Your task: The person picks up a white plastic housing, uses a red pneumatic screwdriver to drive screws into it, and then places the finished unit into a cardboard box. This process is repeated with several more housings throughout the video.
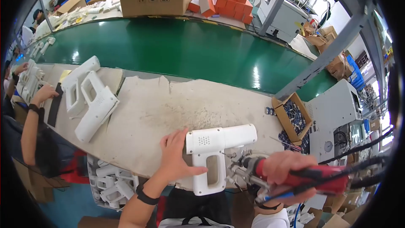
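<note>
A white plastic gun-shaped housing (238, 136) with a looped handle lies on the worktable in front of me. My left hand (175, 156) is open at its left side, fingers spread by the body's end and thumb resting on the handle. My right hand (283, 168) is closed around a red power screwdriver (325, 177). The screwdriver's metal nose (241, 166) points left, close to the handle's right side; whether it touches cannot be made out. A dark band circles my left wrist.
White housings (97, 114) lie at left, beside a co-worker's hand (44, 93). A cardboard box of small metal parts (295, 118) stands right. Beyond the table runs a green conveyor belt (168, 50); a grey post (320, 59) rises at right. A bin of housings (112, 185) sits lower left.
</note>
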Demonstrator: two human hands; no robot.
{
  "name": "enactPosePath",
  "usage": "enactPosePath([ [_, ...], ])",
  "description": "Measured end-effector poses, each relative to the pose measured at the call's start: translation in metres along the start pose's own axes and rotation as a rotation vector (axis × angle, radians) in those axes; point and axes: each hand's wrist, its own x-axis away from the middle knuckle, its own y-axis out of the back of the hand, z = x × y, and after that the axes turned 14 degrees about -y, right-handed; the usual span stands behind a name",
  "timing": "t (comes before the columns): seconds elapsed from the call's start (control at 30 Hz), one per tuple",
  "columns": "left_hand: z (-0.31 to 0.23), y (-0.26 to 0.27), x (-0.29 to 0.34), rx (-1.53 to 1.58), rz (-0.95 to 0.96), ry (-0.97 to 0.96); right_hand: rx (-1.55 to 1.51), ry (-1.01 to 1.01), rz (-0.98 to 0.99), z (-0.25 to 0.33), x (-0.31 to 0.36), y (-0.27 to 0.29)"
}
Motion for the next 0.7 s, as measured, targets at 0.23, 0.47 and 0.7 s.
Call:
enactPosePath([
  [0.23, 0.006, 0.005, -0.005, 0.019, 0.038, 0.028, -0.031, -0.124, 0.038, -0.001, -0.009, 0.002],
  [0.47, 0.007, 0.002, -0.010, 0.043, 0.084, 0.022, -0.094, -0.141, 0.195, -0.016, -0.020, 0.001],
  [0.7, 0.002, 0.001, -0.009, 0.017, 0.019, -0.041, 0.035, -0.188, 0.169, -0.007, -0.019, -0.009],
])
